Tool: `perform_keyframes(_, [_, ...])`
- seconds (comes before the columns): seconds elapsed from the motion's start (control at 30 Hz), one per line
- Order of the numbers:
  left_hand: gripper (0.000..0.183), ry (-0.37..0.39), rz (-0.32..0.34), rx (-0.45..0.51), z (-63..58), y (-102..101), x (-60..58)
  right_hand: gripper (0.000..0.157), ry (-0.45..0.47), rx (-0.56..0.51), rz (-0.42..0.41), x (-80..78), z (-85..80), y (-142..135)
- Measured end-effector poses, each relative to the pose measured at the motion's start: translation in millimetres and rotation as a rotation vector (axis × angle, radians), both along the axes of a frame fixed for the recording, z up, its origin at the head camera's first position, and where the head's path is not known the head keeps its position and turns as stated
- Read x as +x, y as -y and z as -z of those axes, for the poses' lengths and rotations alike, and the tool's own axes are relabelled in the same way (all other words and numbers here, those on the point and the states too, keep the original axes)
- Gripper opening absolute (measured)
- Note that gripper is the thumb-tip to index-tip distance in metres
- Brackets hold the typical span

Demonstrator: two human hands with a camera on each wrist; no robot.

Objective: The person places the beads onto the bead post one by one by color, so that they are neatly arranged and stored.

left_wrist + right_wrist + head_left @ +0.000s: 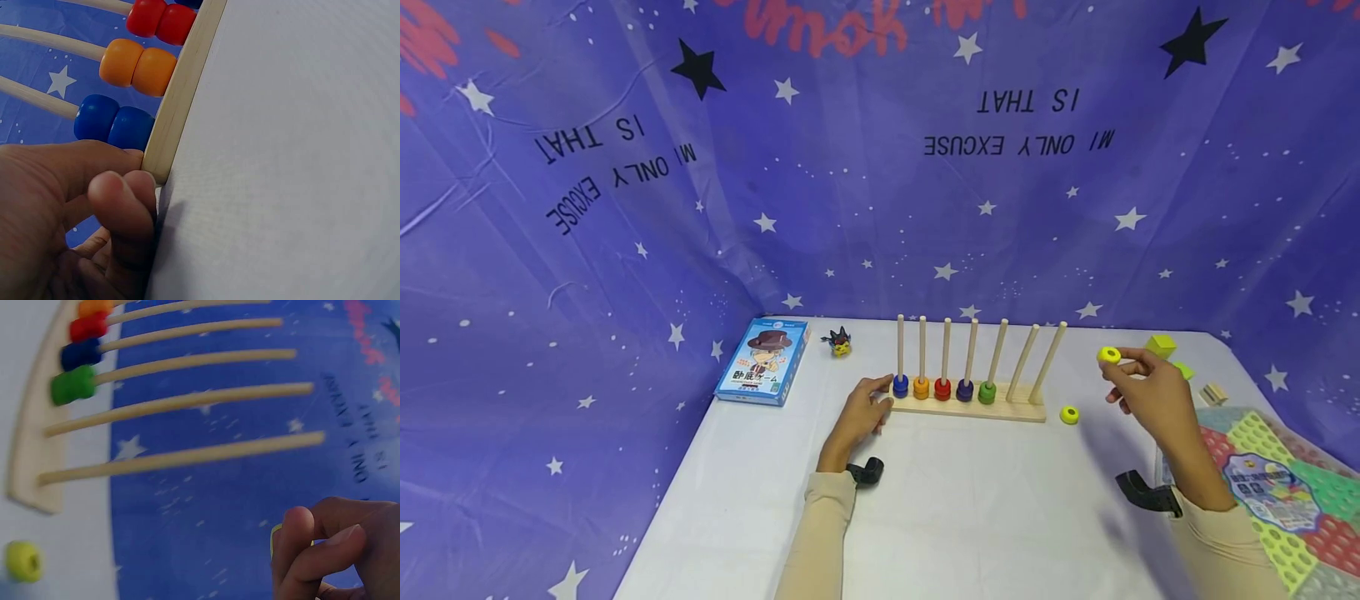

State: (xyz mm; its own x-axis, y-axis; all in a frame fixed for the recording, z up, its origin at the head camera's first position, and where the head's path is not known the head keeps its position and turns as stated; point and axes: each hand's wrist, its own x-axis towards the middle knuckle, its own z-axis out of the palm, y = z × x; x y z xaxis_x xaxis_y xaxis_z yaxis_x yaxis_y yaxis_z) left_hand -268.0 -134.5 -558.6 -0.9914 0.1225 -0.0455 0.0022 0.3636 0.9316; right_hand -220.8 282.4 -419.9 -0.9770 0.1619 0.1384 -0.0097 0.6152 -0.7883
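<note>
A wooden peg rack (970, 408) stands on the table with a row of upright pegs. Pairs of beads sit low on its pegs: blue beads (114, 122) at the left end, then orange beads (137, 67), red, dark blue and green beads (74, 384). The two pegs at the right end carry no beads. My left hand (859, 414) pinches the left end of the rack's base, beside the blue beads. Off to the right, my right hand (1153, 396) holds a yellow bead (1108, 356) up by its fingertips; fingers mostly hide it in the right wrist view.
Another yellow bead (1070, 415) lies just right of the rack. A blue card box (763, 362) and a small dark-and-yellow figure (839, 342) are at the back left. Yellow-green blocks (1161, 346), small wooden pieces (1213, 394) and a colourful package (1270, 492) lie at the right.
</note>
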Motion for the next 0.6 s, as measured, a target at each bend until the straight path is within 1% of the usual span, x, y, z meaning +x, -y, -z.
perform_keyframes(0.1, [0.05, -0.001, 0.006, 0.0, 1.0, 0.6, 0.0, 0.06, -0.031, -0.023, -0.025, -3.0, -28.3, 12.6])
perform_keyframes(0.17, [0.05, -0.004, 0.009, 0.008, 0.7, 0.9, -0.1, 0.059, -0.044, -0.029, -0.055, -5.8, -43.6, 22.7])
perform_keyframes(0.27, [0.05, -0.003, 0.007, 0.022, 0.1, 1.5, -0.3, 0.057, -0.054, -0.021, -0.123, -11.4, -57.6, 39.3])
perform_keyframes(0.33, [0.05, 0.002, 0.003, 0.027, -0.3, 2.0, -0.3, 0.056, -0.051, -0.009, -0.169, -15.8, -61.0, 49.9])
perform_keyframes(0.4, [0.05, 0.005, 0.001, 0.024, -0.1, 2.0, -0.4, 0.056, -0.042, 0.008, -0.202, -19.9, -61.0, 58.4])
perform_keyframes(0.6, [0.05, -0.005, 0.004, 0.022, 0.8, 1.2, -0.1, 0.05, -0.031, 0.025, -0.25, -27.2, -53.7, 72.6])
